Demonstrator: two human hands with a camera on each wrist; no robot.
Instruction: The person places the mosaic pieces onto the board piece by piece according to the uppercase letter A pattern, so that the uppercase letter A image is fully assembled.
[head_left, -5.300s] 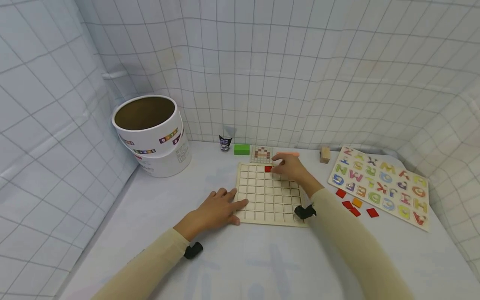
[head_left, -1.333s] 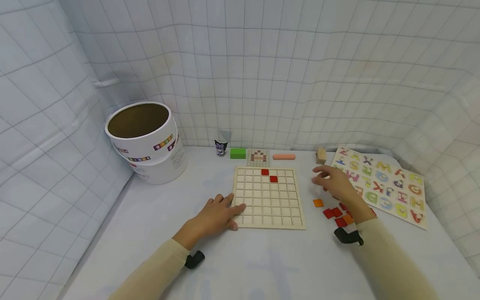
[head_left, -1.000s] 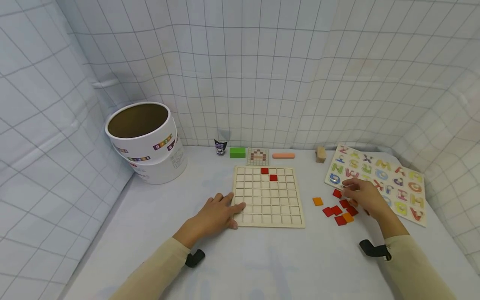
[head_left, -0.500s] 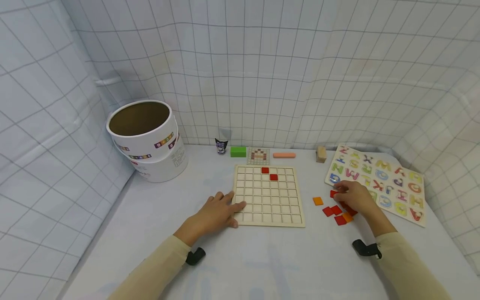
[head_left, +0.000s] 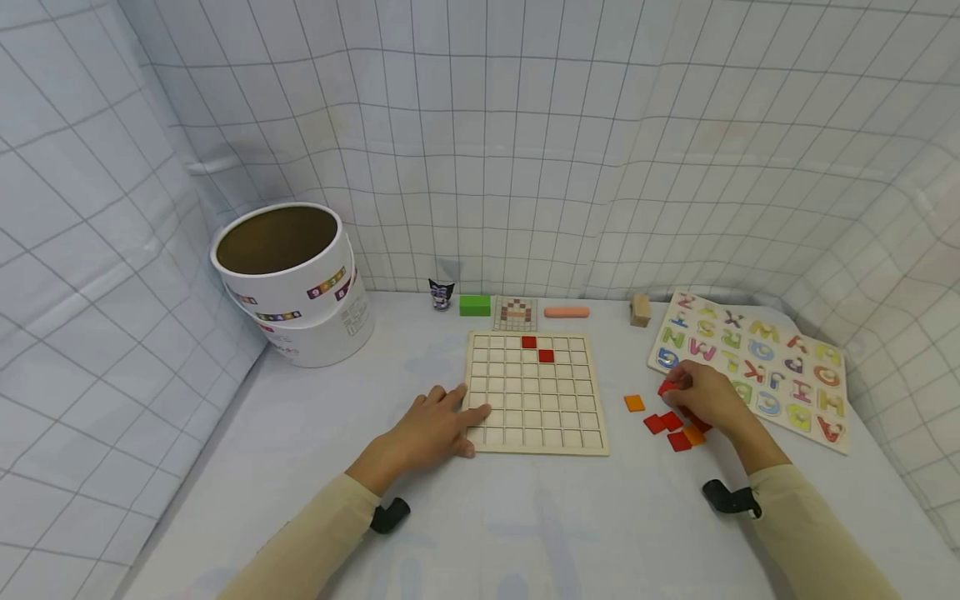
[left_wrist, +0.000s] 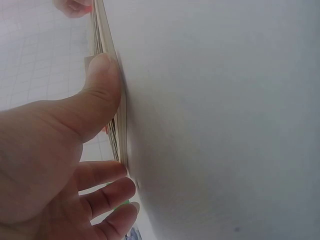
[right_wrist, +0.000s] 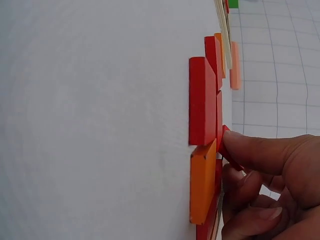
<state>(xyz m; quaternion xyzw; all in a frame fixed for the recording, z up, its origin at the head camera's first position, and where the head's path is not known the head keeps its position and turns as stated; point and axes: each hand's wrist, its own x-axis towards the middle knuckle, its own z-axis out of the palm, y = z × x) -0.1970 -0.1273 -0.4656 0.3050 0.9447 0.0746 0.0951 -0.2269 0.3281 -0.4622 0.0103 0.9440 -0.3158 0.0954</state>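
My left hand rests on the left edge of a pale wooden grid board, fingers spread; in the left wrist view the thumb lies along the board's rim. Two red square tiles sit in the board's upper cells, one in the top row and one diagonally below it to the right. Right of the board, my right hand pinches a red tile between thumb and fingers, tilted over the loose pile. Several red tiles and an orange tile lie beneath, partly hidden by the hand.
An alphabet puzzle board lies just behind the right hand. A pattern card, green block, small figurine, orange stick and wooden block line the back. A white bucket stands left.
My right hand has gone from the board's top to the loose tiles at right and taken hold of a red one. A second red tile now shows on the board. My left hand stays put.
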